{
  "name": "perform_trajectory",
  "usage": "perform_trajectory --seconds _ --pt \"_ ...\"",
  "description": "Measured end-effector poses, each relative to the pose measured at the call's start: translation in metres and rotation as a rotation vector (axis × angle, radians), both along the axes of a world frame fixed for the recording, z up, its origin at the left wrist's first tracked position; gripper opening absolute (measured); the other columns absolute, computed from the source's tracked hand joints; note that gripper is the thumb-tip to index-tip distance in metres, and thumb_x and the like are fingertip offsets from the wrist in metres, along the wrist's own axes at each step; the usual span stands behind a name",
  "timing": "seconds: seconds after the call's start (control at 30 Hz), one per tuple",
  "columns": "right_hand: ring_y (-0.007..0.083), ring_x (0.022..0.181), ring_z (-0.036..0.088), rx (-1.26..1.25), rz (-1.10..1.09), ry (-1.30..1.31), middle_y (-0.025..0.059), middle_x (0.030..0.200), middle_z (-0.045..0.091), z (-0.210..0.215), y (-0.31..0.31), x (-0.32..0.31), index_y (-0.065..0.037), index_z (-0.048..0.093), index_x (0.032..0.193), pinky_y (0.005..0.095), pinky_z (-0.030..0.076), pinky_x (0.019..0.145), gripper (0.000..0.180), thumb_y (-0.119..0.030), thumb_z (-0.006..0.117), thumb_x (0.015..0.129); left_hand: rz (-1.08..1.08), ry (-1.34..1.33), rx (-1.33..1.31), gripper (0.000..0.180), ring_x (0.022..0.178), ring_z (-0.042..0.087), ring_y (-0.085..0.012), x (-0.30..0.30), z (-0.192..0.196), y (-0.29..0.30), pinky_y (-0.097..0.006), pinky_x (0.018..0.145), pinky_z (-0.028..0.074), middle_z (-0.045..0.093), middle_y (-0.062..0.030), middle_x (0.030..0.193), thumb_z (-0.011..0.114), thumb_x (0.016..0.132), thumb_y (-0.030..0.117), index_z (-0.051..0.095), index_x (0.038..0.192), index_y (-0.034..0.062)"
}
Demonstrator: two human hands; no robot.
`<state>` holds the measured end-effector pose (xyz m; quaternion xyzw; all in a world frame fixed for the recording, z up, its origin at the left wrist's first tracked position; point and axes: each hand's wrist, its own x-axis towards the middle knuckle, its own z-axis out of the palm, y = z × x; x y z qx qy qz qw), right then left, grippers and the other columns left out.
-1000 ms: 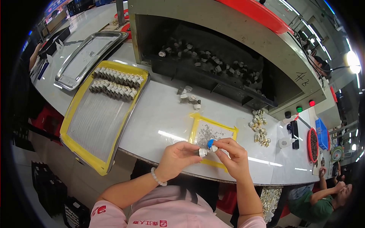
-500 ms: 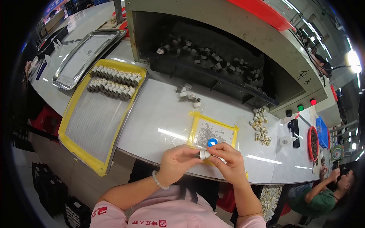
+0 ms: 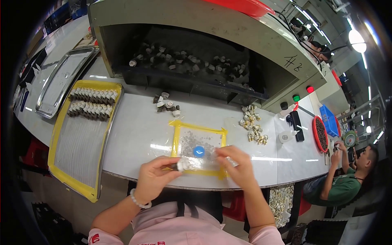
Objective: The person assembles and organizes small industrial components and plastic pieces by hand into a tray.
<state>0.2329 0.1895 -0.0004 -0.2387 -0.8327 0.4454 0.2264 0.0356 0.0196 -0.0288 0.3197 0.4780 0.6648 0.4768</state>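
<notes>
Left hand [image 3: 153, 179], fingers pinched on a small grey part [image 3: 182, 165] held over the near edge of the yellow-taped square [image 3: 199, 147] on the counter [image 3: 139, 130]. Right hand [image 3: 241, 169] blurred beside that square; its grip cannot be told. A blue cap [image 3: 199, 151] lies inside the square.

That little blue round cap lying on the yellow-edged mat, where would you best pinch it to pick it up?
Pinch the blue cap across its round rim, coming straight down from above. It lies flat on the yellow-edged mat, so only the rim offers opposite sides. Tiny loose bits surround it, and the left hand and right hand work just in front, so I'd reach from the far side.
</notes>
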Motion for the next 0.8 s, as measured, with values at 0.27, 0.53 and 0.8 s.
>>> perform_trajectory --seconds 0.27,0.53,0.8 --pt "0.0298 0.083 0.056 0.768 -0.462 -0.326 0.0121 0.087 0.061 -0.016 0.076 0.039 -0.002 0.062 0.096 0.0388 0.046 0.073 0.027 -0.004 0.073 0.071 0.448 0.224 -0.068 0.033 0.096 0.060 -0.0145 -0.084 0.024 -0.063 -0.026 0.083 0.051 0.061 -0.0105 0.107 0.065 0.080 -0.011 0.056 0.110 -0.0055" --pt "0.0278 0.078 0.054 0.591 -0.461 -0.255 0.0121 0.080 0.058 -0.020 0.067 0.034 0.000 0.061 0.092 0.0375 0.044 0.071 0.018 0.000 0.065 0.074 0.990 0.909 -0.389 0.028 0.078 0.061 -0.0113 -0.251 0.029 -0.103 -0.025 0.070 0.050 0.066 -0.0069 0.090 0.070 0.076 -0.001 0.064 0.103 0.0010" --pt "0.0280 0.078 0.055 0.641 -0.371 -0.241 0.0127 0.082 0.059 -0.016 0.040 0.023 0.002 0.062 0.092 0.0371 0.045 0.072 0.016 0.001 0.063 0.076 0.891 1.392 -0.622 0.027 0.084 0.063 -0.0333 -0.308 -0.003 -0.098 -0.039 0.077 0.051 0.065 -0.0174 0.092 0.064 0.074 -0.001 0.062 0.101 -0.0001"
